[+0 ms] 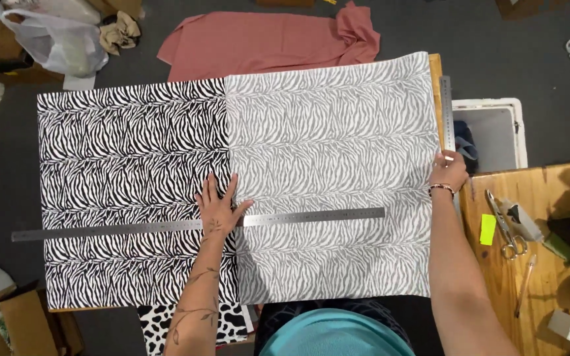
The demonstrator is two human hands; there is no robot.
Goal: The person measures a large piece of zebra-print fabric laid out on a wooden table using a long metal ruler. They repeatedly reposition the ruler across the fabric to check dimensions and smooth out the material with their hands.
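Two steel rulers lie on the table: a long one (pixel 199 224) across the middle and a shorter one (pixel 446 112) along the right edge. One sheet of zebra-print fabric (pixel 133 151) covers the tabletop, half of it turned pale side up. On the side table at the right there is one pair of scissors (pixel 506 231), one pen (pixel 524 283) and one yellow sticky note (pixel 487 229). One pink cloth (pixel 265 43) lies on the floor beyond the far edge.

Wooden table (pixel 436 64) fills mid-frame, zebra-print fabric (pixel 232 191) spread flat over it, long steel ruler (pixel 199 224) lying across.
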